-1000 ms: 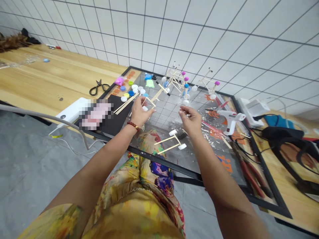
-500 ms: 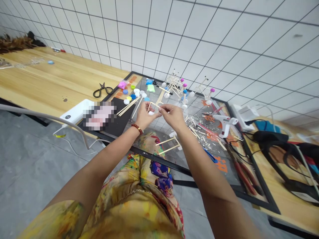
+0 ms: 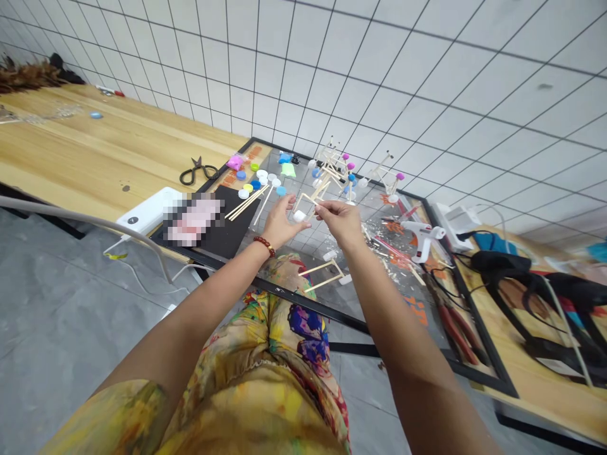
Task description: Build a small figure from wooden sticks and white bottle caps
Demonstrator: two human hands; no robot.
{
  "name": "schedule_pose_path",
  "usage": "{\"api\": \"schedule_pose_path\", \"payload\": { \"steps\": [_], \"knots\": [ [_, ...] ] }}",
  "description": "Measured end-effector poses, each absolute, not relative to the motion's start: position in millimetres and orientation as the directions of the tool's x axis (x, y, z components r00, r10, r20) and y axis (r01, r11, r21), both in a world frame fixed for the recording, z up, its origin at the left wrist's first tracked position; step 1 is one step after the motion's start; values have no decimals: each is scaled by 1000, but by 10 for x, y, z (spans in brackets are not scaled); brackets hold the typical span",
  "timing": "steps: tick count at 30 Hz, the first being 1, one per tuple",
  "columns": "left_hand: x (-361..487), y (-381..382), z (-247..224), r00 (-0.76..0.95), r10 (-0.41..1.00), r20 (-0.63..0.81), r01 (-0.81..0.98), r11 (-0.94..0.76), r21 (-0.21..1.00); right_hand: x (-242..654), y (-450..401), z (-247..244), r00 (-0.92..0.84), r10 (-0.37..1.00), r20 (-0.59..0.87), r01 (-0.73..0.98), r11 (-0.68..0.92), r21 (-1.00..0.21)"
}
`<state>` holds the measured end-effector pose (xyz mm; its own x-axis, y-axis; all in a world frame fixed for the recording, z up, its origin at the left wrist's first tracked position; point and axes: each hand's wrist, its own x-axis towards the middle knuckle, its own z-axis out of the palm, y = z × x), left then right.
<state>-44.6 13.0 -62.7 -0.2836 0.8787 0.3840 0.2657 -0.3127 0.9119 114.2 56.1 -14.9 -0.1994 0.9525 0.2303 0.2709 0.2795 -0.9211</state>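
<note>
My right hand (image 3: 342,222) pinches one corner of a small frame of thin wooden sticks (image 3: 305,196), held over the glass-topped board. To its left, my left hand (image 3: 281,225) is open, thumb and fingers spread apart around the near side of the frame. A white bottle cap (image 3: 299,216) shows between the two hands; whether it touches the frame I cannot tell. Nearer to me lies a second, U-shaped stick frame (image 3: 326,275) with white pieces at its corners. Behind my hands stand several stick models (image 3: 332,165) with coloured balls and caps.
Loose caps (image 3: 262,174) and wooden sticks (image 3: 244,203) lie left of my hands. Scissors (image 3: 195,172) and a white power bank (image 3: 150,210) are farther left. On the right are a white glue gun (image 3: 423,239), scattered scraps and red-handled pliers (image 3: 459,330).
My left hand has let go of the stick frame and opened, moving slightly away. My right hand still pinches it and has shifted a little right. The white cap shows more.
</note>
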Motion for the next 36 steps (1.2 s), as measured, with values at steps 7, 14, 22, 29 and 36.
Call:
{"api": "schedule_pose_path", "payload": {
  "steps": [7, 14, 22, 29, 36],
  "knots": [
    [-454, 172, -718, -268, 840, 472, 405, -346, 846, 1198, 500, -170, -197, 938, 285, 319, 336, -886],
    [-472, 258, -753, -258, 886, 385, 411, -261, 874, 1875, 486, -153, -22, 941, 337, 375, 320, -870],
    [-525, 227, -676, -160, 916, 368, 556, -225, 800, 2472, 106, -256, -58, 945, 322, 504, 306, -807],
    [-401, -467, -303, -104, 814, 571, 750, -313, 583, 2633, -102, -301, -96, 900, 426, 560, 403, -724],
    [-144, -1047, -284, 110, 928, 356, 845, -276, 459, 2531, -188, -442, -180, 873, 454, 534, 474, -700]
  ]
}}
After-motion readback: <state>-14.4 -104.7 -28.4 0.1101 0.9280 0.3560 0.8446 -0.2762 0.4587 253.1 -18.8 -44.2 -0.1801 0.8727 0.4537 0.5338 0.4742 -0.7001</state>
